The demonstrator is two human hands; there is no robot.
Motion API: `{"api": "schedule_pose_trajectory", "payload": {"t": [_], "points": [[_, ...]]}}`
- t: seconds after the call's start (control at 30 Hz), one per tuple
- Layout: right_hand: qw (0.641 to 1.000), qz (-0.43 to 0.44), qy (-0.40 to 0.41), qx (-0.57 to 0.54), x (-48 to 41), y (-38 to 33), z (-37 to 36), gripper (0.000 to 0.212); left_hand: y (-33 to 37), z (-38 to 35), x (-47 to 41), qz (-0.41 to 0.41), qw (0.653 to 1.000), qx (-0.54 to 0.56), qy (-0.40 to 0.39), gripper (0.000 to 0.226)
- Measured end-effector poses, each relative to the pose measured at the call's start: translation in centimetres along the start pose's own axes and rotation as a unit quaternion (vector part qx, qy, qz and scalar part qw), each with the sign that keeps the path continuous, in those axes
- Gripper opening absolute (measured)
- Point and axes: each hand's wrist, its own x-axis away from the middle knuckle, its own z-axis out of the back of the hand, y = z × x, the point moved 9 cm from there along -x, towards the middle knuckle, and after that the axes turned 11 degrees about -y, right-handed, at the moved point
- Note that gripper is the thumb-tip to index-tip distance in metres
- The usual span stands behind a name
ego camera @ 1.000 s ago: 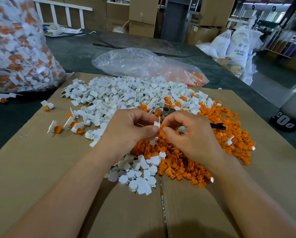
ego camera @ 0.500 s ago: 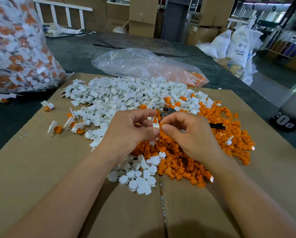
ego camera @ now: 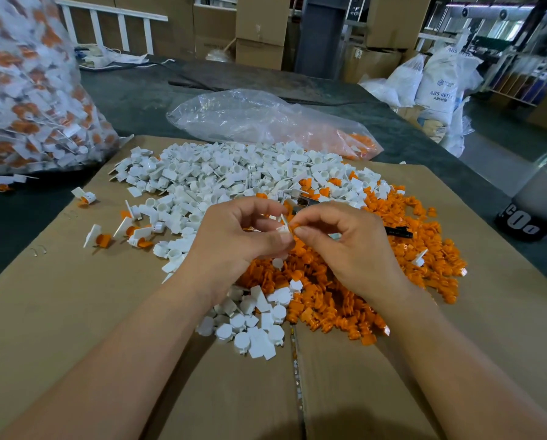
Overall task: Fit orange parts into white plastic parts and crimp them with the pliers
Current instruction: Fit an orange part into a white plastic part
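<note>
A person's two bare hands met over the middle of a flattened brown cardboard surface [ego camera: 75,312]. The left hand [ego camera: 234,239] pinched a small white plastic part with a thin upright tab [ego camera: 283,227] between thumb and curled fingers. The right hand [ego camera: 345,246], fingers also curled, pinched a small orange plastic part [ego camera: 293,230] and held it against the white one. How far the orange part had seated could not be told. Fitting it well probably meant holding the white part steady with its opening facing the right hand, lining the orange part up squarely, then pressing straight in until it sat flush, before reaching for the pliers. The metal pliers with black handles [ego camera: 399,231] lay at 1 o'clock from the hands, half buried where a heap of loose white plastic parts [ego camera: 221,179] at 12 o'clock met a heap of loose orange plastic parts [ego camera: 329,296] spreading from 3 to 6 o'clock. A few assembled white-and-orange pieces [ego camera: 132,233] lay at 9 o'clock. Compared with a second before, the hands had risen slightly toward 12 o'clock and the white tab showed more clearly between the fingertips; the heaps and pliers had not moved.
</note>
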Motion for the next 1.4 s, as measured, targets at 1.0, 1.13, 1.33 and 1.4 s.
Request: {"api": "schedule_pose_trajectory", "payload": {"t": [1.0,1.13,1.33,1.4], "points": [[0.996,-0.012,0.028,-0.086,0.2,-0.1,-0.7,0.032,0.2,1.1,0.5,0.024,0.997,0.027,0.067,0.021],[0.997,0.002,0.027,-0.069,0.1,-0.1,-0.7,0.032,0.0,1.2,0.5,0.023,0.996,0.048,0.073,0.021],[0.997,0.024,0.032,-0.063,0.1,-0.2,-0.6,0.033,-0.4,0.5,0.4,0.051,0.996,0.070,0.036,0.015],[0.996,0.034,0.035,-0.076,0.2,-0.3,-0.6,0.034,-0.3,0.5,0.5,0.051,0.995,0.083,0.032,0.017]]}}
